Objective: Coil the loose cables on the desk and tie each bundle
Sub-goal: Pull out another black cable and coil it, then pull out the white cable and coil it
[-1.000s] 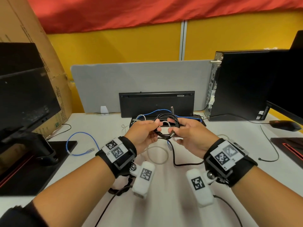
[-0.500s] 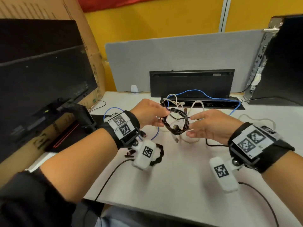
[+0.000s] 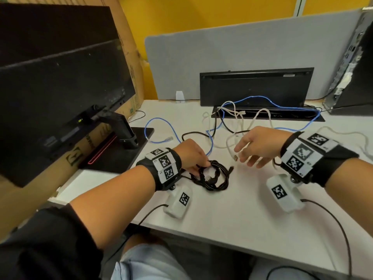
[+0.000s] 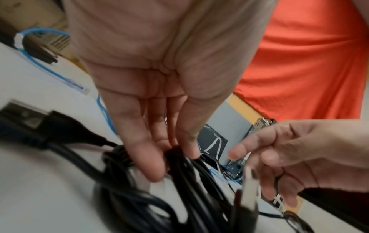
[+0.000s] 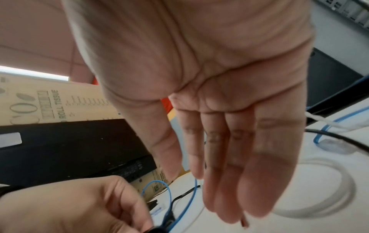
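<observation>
A coiled black cable (image 3: 219, 179) lies on the white desk (image 3: 232, 215) in front of me, against another dark twisted bundle (image 3: 198, 175). My left hand (image 3: 201, 166) pinches the coil's top between thumb and fingers; the left wrist view shows the pinch of the left hand (image 4: 173, 157) on the black strands (image 4: 191, 189). My right hand (image 3: 245, 156) hovers to the coil's right with straight, relaxed fingers and holds nothing; the right wrist view shows the right hand (image 5: 229, 197) with a flat palm. A loose white cable (image 3: 230, 142) with its plug lies under that hand.
A blue cable (image 3: 159, 120) and a loose black cable (image 3: 193, 134) trail across the desk's middle. A monitor (image 3: 60, 87) on its stand (image 3: 125, 134) fills the left. A keyboard (image 3: 256, 85) leans on the grey divider, and a PC tower (image 3: 353, 67) stands at the right.
Both hands held the black coil in the air. The right hand has let go and opened; the left has lowered the coil onto the desk. My view has tilted down and left.
</observation>
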